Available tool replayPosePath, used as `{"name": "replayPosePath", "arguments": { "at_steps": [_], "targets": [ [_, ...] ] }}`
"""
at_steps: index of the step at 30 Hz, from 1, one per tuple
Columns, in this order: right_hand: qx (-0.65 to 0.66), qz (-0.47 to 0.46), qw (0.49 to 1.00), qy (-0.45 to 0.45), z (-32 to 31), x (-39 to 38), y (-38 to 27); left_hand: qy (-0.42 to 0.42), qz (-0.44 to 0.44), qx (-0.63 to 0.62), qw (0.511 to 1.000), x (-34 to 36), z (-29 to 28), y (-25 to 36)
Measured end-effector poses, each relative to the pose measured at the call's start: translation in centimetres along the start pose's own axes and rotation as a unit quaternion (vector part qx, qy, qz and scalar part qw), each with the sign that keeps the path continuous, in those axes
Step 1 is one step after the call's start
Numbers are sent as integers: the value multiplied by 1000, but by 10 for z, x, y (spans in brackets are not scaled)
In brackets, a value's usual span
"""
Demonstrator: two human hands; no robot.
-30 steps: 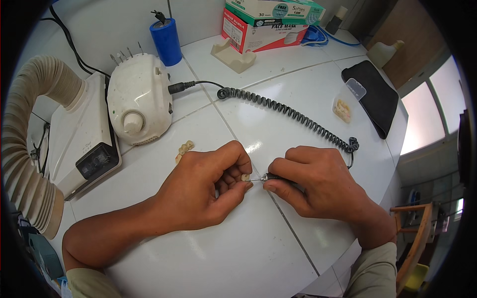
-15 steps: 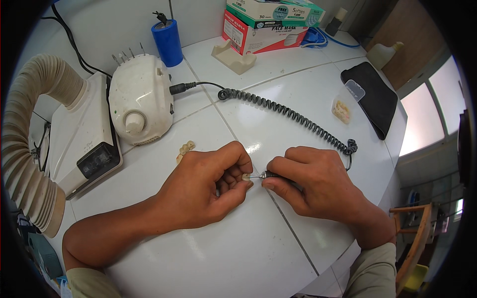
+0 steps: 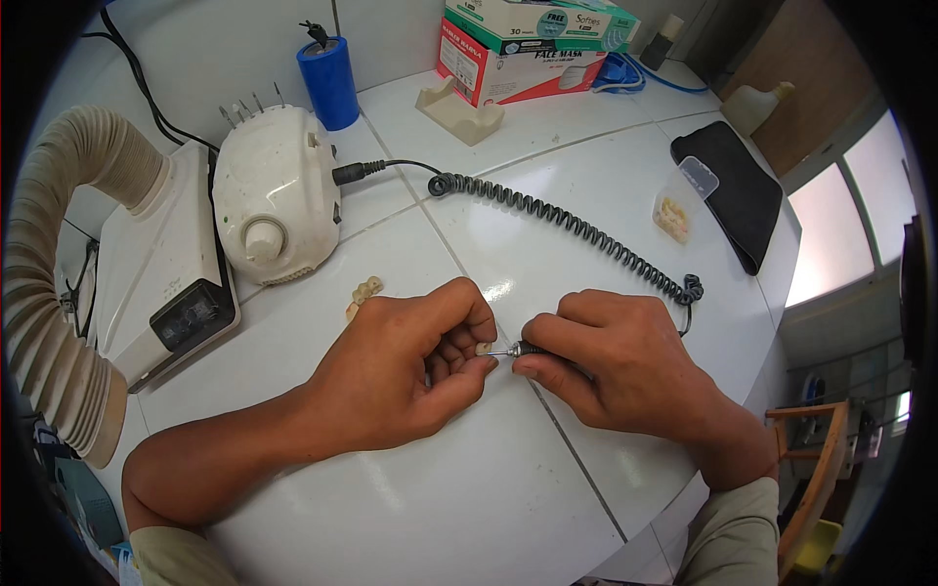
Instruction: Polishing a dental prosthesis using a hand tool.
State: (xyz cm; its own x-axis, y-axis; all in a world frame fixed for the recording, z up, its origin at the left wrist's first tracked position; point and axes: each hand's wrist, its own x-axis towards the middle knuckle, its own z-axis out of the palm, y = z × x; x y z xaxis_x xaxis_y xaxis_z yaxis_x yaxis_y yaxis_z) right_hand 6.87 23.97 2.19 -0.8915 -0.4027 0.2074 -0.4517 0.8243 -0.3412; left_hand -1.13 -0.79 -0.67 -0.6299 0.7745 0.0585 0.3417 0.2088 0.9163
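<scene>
Tooth-shaped piece (image 3: 483,348): small and cream, at the left fingertips, on the side facing the right ones.
Left hand (image 3: 401,361): thumb and index finger pinched nearly together on that piece, the other fingers curled behind it.
Metal bit (image 3: 499,354): thin, bridging the narrow gap between the two sets of fingertips, its end at the piece; whether they touch is too small to tell.
Rotary handpiece (image 3: 529,348): silver nose and black grip, pointing from the right fingers toward the left.
Right hand (image 3: 630,359): thumb and index finger closed around the handpiece, the remaining fingers folded in.
Tiled tabletop (image 3: 469,508): white, beneath the fingers of both hands.
Row of tooth-shaped pieces (image 3: 364,291): cream, just beyond the left knuckles, partly hidden by them.
Coiled cable (image 3: 576,223): black, stretched beyond the right fingers and away leftward.
Clear box (image 3: 698,178): beyond the right fingers, cream tooth-like pieces inside.
Control unit (image 3: 274,195): white, knobbed, beyond the left fingers, joined to the cable.
Black pouch (image 3: 733,195): beyond the right fingers, past the box.
Cradle (image 3: 459,112): cream, well ahead of the left fingertips.
Dust collector (image 3: 166,264): white, ribbed hose, well left of the left fingers.
Blue cylinder (image 3: 328,86): far beyond the left fingers.
Stacked cartons (image 3: 528,73): red-and-white under green-and-white, farthest ahead of the fingertips.
</scene>
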Motion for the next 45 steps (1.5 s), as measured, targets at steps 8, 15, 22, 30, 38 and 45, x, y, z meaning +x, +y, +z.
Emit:
{"name": "replayPosePath", "arguments": {
  "at_steps": [8,15,22,30,38,45],
  "targets": [
    [7,11,1000,0,-1,0,-1,-1,3,5,1000,-1,0,-2],
    [-1,4,1000,-11,-2,1,-1,3,1,6,1000,0,0,0],
    [-1,-5,1000,-25,-4,1,1,4,6,18,1000,-1,-1,0],
    [1,4,1000,-15,-2,0,-1,10,8,14,1000,-1,1,-1],
    [5,18,1000,-13,-2,0,-1,17,27,17,999,-1,1,0],
    [3,5,1000,-14,-3,0,0,20,35,17,999,-1,1,0]
  ]
}}
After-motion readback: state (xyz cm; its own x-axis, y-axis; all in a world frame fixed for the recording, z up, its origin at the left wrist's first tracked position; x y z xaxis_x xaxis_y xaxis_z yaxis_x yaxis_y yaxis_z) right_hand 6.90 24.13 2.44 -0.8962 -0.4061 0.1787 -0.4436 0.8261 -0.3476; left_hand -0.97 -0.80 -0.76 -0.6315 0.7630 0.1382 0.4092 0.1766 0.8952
